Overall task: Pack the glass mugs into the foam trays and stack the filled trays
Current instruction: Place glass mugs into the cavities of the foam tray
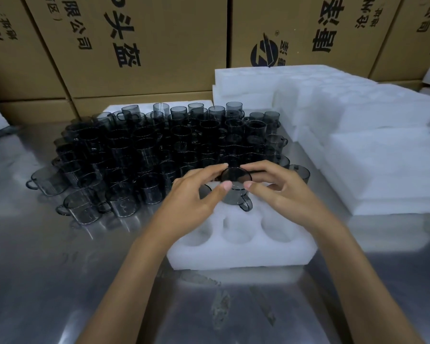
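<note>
A white foam tray (241,254) with round pockets lies on the steel table in front of me. Both hands hold one smoky grey glass mug (236,187) over the tray's far middle pocket, its handle pointing toward me and to the right. My left hand (196,192) pinches the mug's rim from the left, thumb near and fingers far. My right hand (278,187) pinches the rim from the right in the same way. The three near pockets (236,232) hold nothing. A second mug (205,191) sits partly hidden under my left hand.
Several grey glass mugs (159,150) crowd the table behind and left of the tray. Stacks of white foam trays (358,135) stand on the right. Printed cardboard boxes (139,45) form a wall at the back. Bare steel table (60,281) lies near me.
</note>
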Motion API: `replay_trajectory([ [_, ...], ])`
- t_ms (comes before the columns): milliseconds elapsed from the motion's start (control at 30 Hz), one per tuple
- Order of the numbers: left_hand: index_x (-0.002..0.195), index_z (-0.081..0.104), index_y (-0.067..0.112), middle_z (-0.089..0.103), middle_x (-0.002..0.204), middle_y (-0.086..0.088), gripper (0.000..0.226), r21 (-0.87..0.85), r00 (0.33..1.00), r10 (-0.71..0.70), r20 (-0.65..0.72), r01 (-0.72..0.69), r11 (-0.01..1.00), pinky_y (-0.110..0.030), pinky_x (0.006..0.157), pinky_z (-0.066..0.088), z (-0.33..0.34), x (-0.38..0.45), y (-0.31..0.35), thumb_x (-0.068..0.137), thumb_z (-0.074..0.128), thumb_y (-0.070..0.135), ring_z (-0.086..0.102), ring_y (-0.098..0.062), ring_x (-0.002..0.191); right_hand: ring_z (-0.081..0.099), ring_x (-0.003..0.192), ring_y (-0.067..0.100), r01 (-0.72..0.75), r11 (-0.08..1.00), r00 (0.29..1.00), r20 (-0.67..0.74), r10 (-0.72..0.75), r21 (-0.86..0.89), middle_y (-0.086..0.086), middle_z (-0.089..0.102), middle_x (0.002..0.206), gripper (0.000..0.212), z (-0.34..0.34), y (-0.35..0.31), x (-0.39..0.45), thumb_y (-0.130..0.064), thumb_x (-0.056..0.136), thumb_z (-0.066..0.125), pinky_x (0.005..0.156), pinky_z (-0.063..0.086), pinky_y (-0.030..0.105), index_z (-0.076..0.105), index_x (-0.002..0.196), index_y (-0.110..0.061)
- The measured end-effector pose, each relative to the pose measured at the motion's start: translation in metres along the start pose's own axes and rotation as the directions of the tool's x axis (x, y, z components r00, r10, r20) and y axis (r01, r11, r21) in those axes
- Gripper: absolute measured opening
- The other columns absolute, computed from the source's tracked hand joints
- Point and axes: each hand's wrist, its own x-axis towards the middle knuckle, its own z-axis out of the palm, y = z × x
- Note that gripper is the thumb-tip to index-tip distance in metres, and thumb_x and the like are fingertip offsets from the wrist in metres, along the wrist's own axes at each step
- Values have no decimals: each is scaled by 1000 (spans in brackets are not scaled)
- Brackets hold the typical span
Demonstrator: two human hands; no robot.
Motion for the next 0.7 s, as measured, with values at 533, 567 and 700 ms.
replay_trajectory([
  [533,136,56,34,32,158,13,42,377,1000,19,4,-20,926,-36,116,6,13,1,-8,96,53,46,12,-8,148,35,115,-1,73,886,997,54,-54,-458,-20,55,123,38,7,20,4,-36,90,68,95,27,11,67,127,-27],
  [567,137,55,34,32,158,13,42,385,1000,14,6,-15,923,-37,116,6,13,2,-9,97,53,46,11,-7,148,34,116,-1,72,885,997,63,-48,-461,-19,54,124,38,8,20,4,-36,91,67,96,26,12,67,128,-26],
  [700,136,55,35,42,151,17,42,394,1000,26,-5,-22,919,-29,113,6,14,2,-11,97,51,47,23,-4,144,35,121,-1,46,887,997,71,-15,-459,-18,55,127,38,8,18,3,-33,91,69,101,29,19,67,127,-24],
])
